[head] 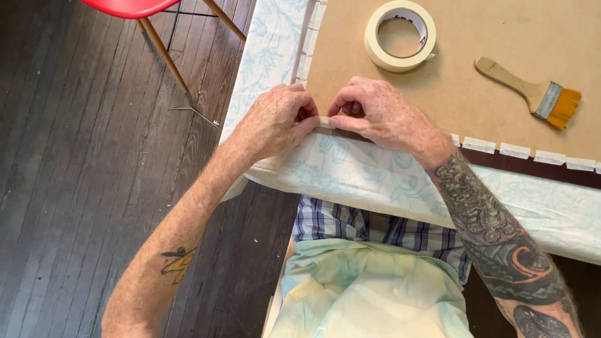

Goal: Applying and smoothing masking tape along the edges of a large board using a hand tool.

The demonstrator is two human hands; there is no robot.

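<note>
Cream tape strip [323, 121] sits on the board's [488, 37] near edge, pinched between my left hand [275, 119] and right hand [375, 116], fingers clamped on it. Further right: tape roll [400, 35], then brush [532, 91].

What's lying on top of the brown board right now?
On the brown board: a masking tape roll, a paintbrush, and short tape strips along its edge. Both hands cover the edge they pinch.

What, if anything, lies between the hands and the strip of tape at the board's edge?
Nothing visible. Both the left hand and right hand already pinch the tape strip at the board edge.
</note>
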